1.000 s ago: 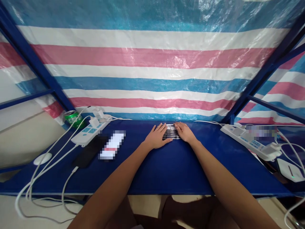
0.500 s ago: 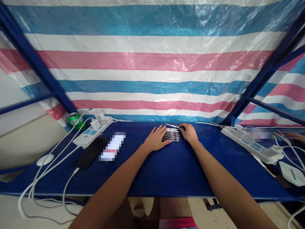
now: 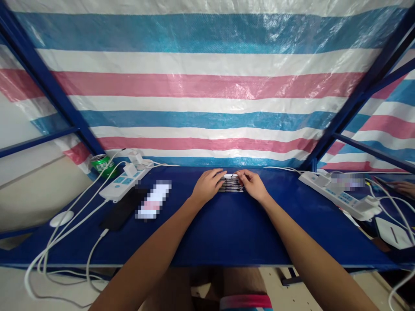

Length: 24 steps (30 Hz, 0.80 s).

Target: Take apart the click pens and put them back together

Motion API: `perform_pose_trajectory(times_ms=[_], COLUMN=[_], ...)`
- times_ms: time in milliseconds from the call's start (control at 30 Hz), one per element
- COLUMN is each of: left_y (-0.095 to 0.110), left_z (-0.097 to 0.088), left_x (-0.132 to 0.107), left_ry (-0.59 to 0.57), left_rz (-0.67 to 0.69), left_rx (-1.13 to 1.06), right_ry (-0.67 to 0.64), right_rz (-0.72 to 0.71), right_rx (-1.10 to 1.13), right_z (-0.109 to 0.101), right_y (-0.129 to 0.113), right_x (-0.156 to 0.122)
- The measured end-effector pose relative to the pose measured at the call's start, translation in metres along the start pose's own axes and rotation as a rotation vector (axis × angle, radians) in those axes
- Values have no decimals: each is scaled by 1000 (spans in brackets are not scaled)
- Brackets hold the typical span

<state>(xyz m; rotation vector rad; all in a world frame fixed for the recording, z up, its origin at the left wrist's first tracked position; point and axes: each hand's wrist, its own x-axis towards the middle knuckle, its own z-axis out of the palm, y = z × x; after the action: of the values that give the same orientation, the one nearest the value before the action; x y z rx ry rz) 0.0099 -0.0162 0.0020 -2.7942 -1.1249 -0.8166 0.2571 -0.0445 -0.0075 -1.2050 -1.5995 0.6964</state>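
Several slim pens [image 3: 231, 186] with dark and clear barrels lie side by side in a tight row on the blue table. Along the far side of the row is a white pen [image 3: 231, 175], roughly parallel to the others. My left hand [image 3: 207, 185] is curled at its left end, fingers and thumb closed in around it, and covers the left tips of the row. At the opposite end, my right hand [image 3: 254, 185] pinches the white pen between thumb and fingers. The fingers partly hide both pen ends.
To the left are a lit phone [image 3: 154, 199], a black phone [image 3: 122, 208], a power strip [image 3: 125, 182], a green can [image 3: 103, 165] and a white disc [image 3: 61, 218]. Rightward are another power strip [image 3: 339, 195], a white device [image 3: 393, 233] and another person's hand [image 3: 403, 188]. Striped sheeting hangs behind.
The white pen has come from a slanted position behind the row to lie straight along it. My left hand has gone from spread flat to curled; my right hand has shifted slightly left.
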Motion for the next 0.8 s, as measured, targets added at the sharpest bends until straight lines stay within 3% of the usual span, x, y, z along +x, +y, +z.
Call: perform_pose_trajectory(times_ms=[267, 367, 500, 800], left_y=[-14, -18, -18, -15], left_z=[-9, -13, -14, -11], left_x=[-9, -10, -9, -9], left_ry=[-63, -87, -73, -75], left_rz=[36, 37, 50, 33], left_rx=[-10, -17, -11, -18], right_ry=[-148, -161, -224, -175], right_rz=[88, 50, 106, 81], right_rx=[233, 229, 214, 175], right_z=[5, 4, 3, 4], right_y=[-18, -21, -24, -19], right_x=[-6, -5, -6, -5])
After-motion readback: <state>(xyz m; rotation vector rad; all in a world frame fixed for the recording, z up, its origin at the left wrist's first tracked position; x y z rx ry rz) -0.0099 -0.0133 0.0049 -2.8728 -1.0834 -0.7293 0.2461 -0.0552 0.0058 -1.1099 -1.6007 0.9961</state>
